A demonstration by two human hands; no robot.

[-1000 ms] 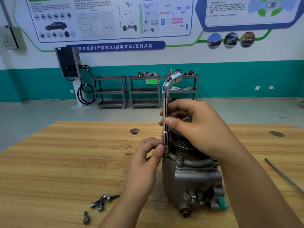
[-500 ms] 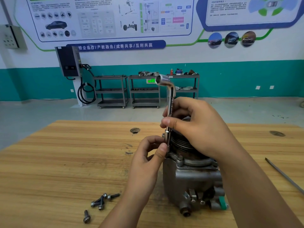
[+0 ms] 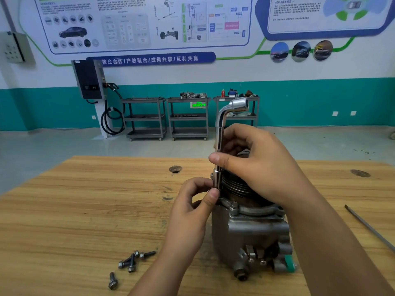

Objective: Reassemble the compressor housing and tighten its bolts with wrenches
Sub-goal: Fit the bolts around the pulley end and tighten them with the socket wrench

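Observation:
A grey metal compressor housing [image 3: 250, 233] stands upright on the wooden table [image 3: 74, 210]. An L-shaped chrome socket wrench [image 3: 220, 133] stands vertically on the flange at the housing's left rim, its bent head pointing right. My right hand [image 3: 256, 165] pinches the wrench shaft between thumb and fingers. My left hand [image 3: 192, 206] pinches the wrench's lower socket end just above the flange. The bolt under the socket is hidden.
Several loose bolts [image 3: 132, 261] lie on the table at the front left, one more bolt [image 3: 112, 280] nearer the edge. A thin metal rod [image 3: 372, 229] lies at the right. A round hole [image 3: 175, 169] sits in the tabletop behind. Shelving carts [image 3: 188, 118] stand by the far wall.
The wrench's bent head swung from pointing right to left and back to pointing right as my right hand spun the shaft. My left hand stayed at the socket end.

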